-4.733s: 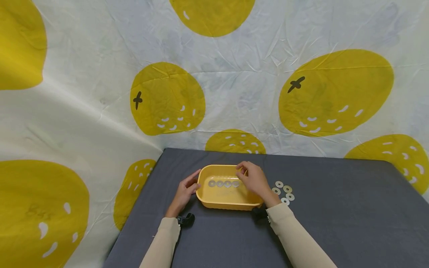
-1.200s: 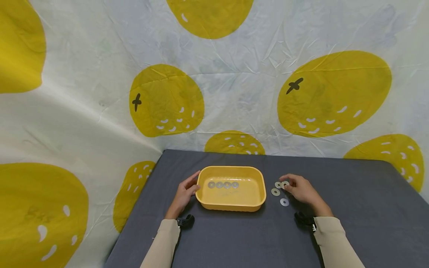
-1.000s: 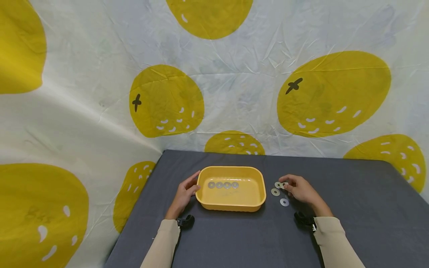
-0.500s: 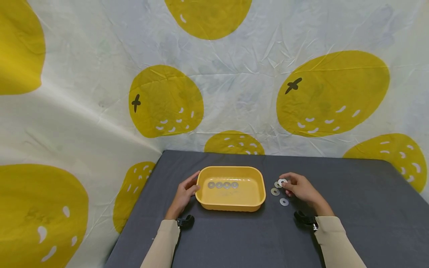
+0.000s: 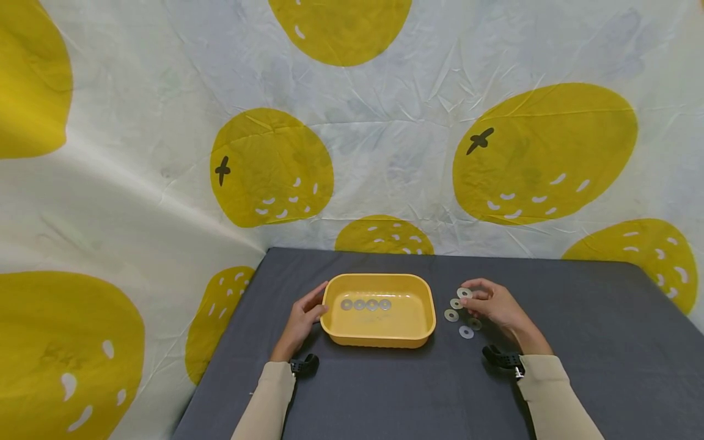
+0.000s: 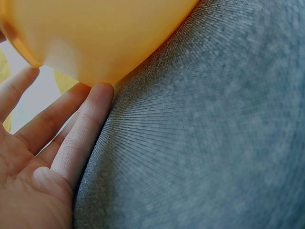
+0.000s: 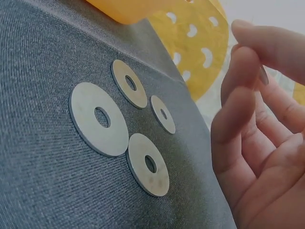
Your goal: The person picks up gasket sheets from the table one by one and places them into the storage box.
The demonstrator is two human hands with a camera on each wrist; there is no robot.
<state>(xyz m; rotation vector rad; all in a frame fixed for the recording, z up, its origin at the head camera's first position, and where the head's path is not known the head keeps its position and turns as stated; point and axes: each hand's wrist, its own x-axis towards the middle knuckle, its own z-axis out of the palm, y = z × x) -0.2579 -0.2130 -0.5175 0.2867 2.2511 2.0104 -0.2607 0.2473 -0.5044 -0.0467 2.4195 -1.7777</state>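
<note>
My left hand (image 5: 299, 318) holds the left end of a yellow plastic tub (image 5: 379, 341), thumb over the rim and fingers against its outer wall. In the left wrist view, the fingers (image 6: 78, 129) touch the tub wall (image 6: 102, 43). My right hand (image 5: 497, 308) pinches a flat metal washer (image 5: 464, 293) between thumb and fingertips, raised above the cloth. Only its edge shows in the right wrist view. Several washers lie beneath that hand, among them a pale one (image 7: 97, 119) and one touching it (image 7: 147, 164). Inside the tub, several washers (image 5: 360, 305) form a row.
A dark grey cloth (image 5: 374, 391) covers the table. Behind and to the left hangs a white sheet (image 5: 385, 153) printed with yellow fruit. Each wrist wears a black camera strap, such as the right one (image 5: 500, 357).
The right hand has moved from over the tub to the loose washers on the right, gripped one and lifted it off the cloth. The left hand has stayed on the tub.
</note>
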